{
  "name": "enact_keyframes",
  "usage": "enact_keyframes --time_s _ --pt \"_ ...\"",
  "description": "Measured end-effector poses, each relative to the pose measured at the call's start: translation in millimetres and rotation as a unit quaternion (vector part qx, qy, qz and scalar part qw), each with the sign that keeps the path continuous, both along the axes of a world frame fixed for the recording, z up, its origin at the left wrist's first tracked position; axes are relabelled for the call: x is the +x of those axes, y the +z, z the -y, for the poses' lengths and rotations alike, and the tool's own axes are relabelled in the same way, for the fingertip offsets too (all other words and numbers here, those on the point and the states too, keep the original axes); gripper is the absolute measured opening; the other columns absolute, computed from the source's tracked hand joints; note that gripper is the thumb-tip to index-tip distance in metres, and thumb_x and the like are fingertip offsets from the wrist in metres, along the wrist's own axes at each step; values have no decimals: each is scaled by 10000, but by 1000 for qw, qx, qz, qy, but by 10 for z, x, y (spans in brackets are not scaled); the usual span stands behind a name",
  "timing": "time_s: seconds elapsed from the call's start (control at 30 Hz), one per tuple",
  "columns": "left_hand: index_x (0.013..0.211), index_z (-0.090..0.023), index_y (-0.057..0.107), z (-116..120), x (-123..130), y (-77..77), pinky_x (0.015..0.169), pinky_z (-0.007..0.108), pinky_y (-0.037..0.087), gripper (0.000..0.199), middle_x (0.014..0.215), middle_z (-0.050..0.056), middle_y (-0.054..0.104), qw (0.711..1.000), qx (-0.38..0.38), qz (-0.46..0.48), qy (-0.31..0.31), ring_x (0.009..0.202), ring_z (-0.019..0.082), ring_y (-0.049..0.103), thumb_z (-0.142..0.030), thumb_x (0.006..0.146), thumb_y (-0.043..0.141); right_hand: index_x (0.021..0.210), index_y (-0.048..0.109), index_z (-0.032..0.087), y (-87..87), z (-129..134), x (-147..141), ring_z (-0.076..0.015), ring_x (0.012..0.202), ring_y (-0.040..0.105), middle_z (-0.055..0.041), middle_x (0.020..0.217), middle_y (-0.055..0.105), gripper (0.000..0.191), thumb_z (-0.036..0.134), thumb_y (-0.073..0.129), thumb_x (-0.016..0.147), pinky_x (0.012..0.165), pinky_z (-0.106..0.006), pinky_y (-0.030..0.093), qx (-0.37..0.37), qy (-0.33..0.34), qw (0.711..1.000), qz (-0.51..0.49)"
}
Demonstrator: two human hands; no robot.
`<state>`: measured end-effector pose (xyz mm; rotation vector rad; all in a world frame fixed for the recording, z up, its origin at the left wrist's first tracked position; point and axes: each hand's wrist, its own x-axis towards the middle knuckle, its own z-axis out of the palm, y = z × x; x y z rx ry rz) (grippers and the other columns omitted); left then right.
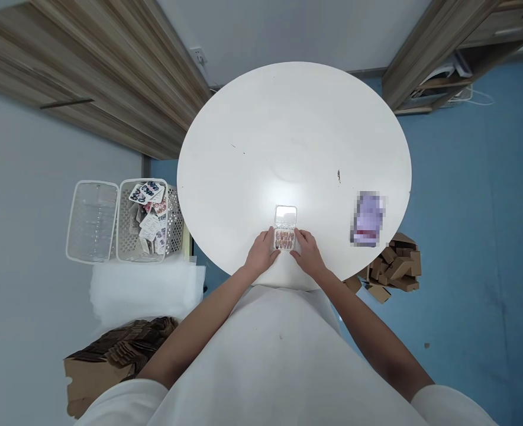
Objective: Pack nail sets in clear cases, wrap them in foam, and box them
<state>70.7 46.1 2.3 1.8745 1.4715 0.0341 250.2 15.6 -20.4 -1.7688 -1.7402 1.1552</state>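
Note:
A small clear plastic case lies near the front edge of the white round table. Its transparent lid is flipped up and away from me. Inside sit rows of small pinkish-brown pieces that look like press-on nails. My left hand grips the case's left side, thumb at the front and fingers along the edge. On the opposite side my right hand holds it in the same way.
A pixelated purple item lies on the table's right. To the left stands a white perforated basket of printed cards, beside a clear lidlike bin. Cardboard boxes rest at lower right; stacked folded cardboard at lower left.

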Motion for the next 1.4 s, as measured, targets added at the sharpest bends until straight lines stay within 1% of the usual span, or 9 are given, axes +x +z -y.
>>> enact_keyframes --time_s 0.17,0.33,0.47,0.63,0.77,0.97,1.1,1.2,1.4 --pt "1282 -189 339 46 -7 -49 763 307 473 573 1078 85 495 985 -76 74 136 865 150 534 -263 756 554 1312 313 251 43 4 -20 -188 938 537 -82 1178 418 631 217 535 722 833 -385 487 -73 -87 989 -92" --pt "1212 -179 436 63 64 -141 726 281 468 532 1003 68 539 949 -125 135 256 788 119 529 -279 718 609 1247 409 238 54 -80 -75 -167 825 553 -70 1104 482 605 224 577 665 766 -374 501 -115 -147 974 -130" --pt "1089 -174 537 105 74 -134 684 257 449 423 889 35 546 921 -135 185 315 689 92 504 -294 693 629 1171 482 232 92 -108 -119 -148 783 522 -53 1073 506 546 219 590 637 718 -333 497 -151 -181 958 -166" --pt "993 -170 559 148 -32 -3 614 236 423 346 823 20 542 891 -136 240 362 625 82 500 -332 693 619 1130 504 236 187 -9 -212 -122 757 499 -39 1073 507 500 222 594 637 703 -304 478 -147 -198 942 -226" --pt "892 -160 559 141 -163 144 589 227 412 310 789 17 552 878 -140 287 356 592 76 486 -348 662 645 1116 515 248 347 96 -336 -117 741 498 -34 1055 513 495 252 617 631 680 -297 467 -139 -219 931 -257" --pt "820 -153 544 176 -434 401 578 211 401 326 666 -18 516 862 -172 378 290 591 77 486 -376 628 683 1061 551 233 687 274 -550 -123 758 533 -47 1061 537 441 336 643 642 711 -302 454 -100 -263 909 -308" --pt "824 -149 549 263 -656 595 610 223 415 358 701 -1 543 850 -209 419 241 637 91 519 -390 609 705 1090 541 243 849 411 -720 -166 857 573 -63 1115 557 479 423 639 657 750 -323 459 -94 -302 871 -376" --pt "815 -148 551 363 -820 725 612 223 412 359 705 1 550 845 -233 432 211 636 89 518 -377 597 720 1088 552 242 972 497 -844 -186 883 588 -64 1093 599 478 467 622 672 758 -336 462 -112 -299 844 -432" --pt "876 -170 549 533 -1067 882 617 226 405 350 719 -3 569 811 -305 469 175 617 80 525 -376 637 701 1070 540 237 1220 659 -1033 -158 792 592 -38 933 658 463 423 654 662 708 -308 467 -102 -289 849 -430"
